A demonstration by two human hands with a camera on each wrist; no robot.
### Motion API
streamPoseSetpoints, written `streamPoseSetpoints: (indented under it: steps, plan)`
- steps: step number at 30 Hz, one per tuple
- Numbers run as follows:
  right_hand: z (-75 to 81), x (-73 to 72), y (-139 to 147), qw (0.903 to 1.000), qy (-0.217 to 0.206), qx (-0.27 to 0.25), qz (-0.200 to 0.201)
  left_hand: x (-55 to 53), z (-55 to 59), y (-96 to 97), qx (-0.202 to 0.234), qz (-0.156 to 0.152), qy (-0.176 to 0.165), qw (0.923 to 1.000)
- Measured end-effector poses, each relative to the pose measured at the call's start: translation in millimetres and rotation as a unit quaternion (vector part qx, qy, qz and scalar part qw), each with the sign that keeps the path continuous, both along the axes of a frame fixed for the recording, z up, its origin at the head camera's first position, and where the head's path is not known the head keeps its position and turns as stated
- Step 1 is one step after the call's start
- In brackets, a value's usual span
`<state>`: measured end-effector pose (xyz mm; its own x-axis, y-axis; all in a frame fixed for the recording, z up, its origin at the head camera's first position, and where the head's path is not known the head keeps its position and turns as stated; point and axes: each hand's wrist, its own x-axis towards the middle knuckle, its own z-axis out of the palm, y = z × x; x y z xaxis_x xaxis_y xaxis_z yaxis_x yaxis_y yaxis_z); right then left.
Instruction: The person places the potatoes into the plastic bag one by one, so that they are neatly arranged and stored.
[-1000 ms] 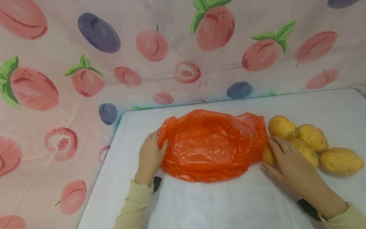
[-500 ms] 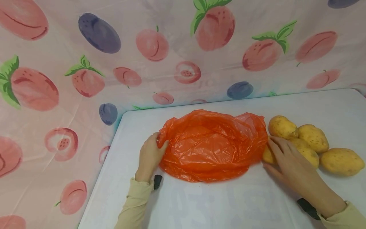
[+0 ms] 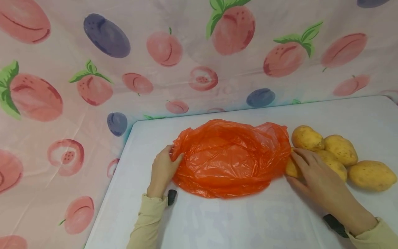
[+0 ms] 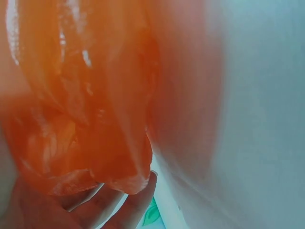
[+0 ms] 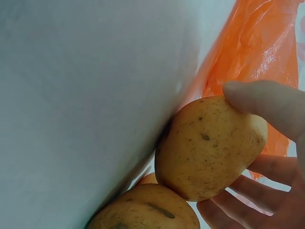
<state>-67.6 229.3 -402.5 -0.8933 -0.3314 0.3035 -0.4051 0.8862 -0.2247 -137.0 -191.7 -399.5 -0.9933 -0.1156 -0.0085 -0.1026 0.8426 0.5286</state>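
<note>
An orange-red plastic bag (image 3: 220, 155) lies spread on the white table, its mouth wide and crumpled. At its left edge my left hand (image 3: 161, 171) holds the film, thumb over the rim and fingers on the outer side; the left wrist view shows fingers (image 4: 138, 200) against the bag. My right hand (image 3: 320, 185) grips a yellow potato (image 5: 209, 148) beside the bag's right edge, thumb on one side and fingers curled on the other. In the head view the hand partly covers this potato. Another potato (image 5: 147, 210) lies close by it in the right wrist view.
Right of the bag sit more potatoes: one at the back (image 3: 307, 138), one behind my fingers (image 3: 332, 164), and one at the far right (image 3: 372, 175). The white table (image 3: 236, 221) meets a fruit-print cloth (image 3: 186, 20) at its back and left edges.
Almost nothing differs. My left fingers have shifted very slightly at the bag's edge, and my right thumb has moved in slightly toward the potato. Bag and potatoes lie as before.
</note>
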Motion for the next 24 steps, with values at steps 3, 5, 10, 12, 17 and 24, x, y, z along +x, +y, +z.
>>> streamPoseSetpoints:
  steps: [3, 5, 10, 12, 17, 24]
  plan:
    - [0.9, -0.6, -1.0, 1.0000, 0.005, -0.001, -0.003, -0.1, -0.2, -0.3, 0.001, -0.003, -0.001, 1.0000]
    - [1.5, -0.8, -1.6, 1.0000, 0.006, -0.004, -0.005, -0.9, -1.5, -0.5, 0.001, -0.006, -0.001, 1.0000]
    - [1.9, -1.6, -1.3, 0.9999, 0.002, -0.008, -0.014, -2.2, -4.3, -0.7, -0.003, -0.012, 0.002, 0.9999]
    - [1.9, -2.0, -1.1, 0.9998, -0.001, -0.009, -0.018, -2.2, -4.5, -0.9, -0.004, -0.013, 0.002, 0.9999]
    - [1.9, -2.1, -1.5, 0.9995, -0.001, -0.019, -0.025, -1.7, -3.7, -1.1, -0.004, -0.013, 0.001, 0.9999]
    - [2.6, -1.4, -1.3, 0.9989, 0.010, -0.036, -0.028, -1.9, -2.8, -0.5, -0.002, -0.011, 0.001, 0.9999]
